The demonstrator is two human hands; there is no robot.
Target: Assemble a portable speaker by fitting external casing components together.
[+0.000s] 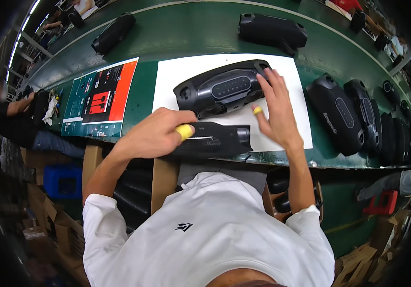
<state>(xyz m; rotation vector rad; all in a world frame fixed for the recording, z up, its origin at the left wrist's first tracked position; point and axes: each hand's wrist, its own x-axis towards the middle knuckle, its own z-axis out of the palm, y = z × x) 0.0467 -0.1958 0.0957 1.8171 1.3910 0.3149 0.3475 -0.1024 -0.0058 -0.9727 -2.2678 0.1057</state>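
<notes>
The left hand [160,131] is curled over the left part of a dark perforated cover [220,141], gripping it between thumb and fingers, with a yellow wrap [185,131] on one digit. The cover is a long black piece lying roughly crosswise at the near edge of the green table [181,19], its right end over the lower margin of a white sheet [291,107]. Just beyond it, on that sheet, is a black speaker body [229,88], tilted so that its right end lies farther from the person; an oval control panel [232,86] with small marks faces up. The right hand [278,112] is spread at the right end of this body, fingers slightly blurred and thumb held apart, a second yellow band [257,110] around the thumb; whether the fingertips touch the body or hover over it, I cannot tell. To the left of the white sheet lies a printed sheet [93,98] in teal, black and orange-red. To the right stands a row of black speakers [337,115], close together, and two more dark units [272,31] lie well apart from each other toward the far side. Below the table edge are an open carton [165,182], a blue crate [62,182] and, at the right, a red stool [381,203].
</notes>
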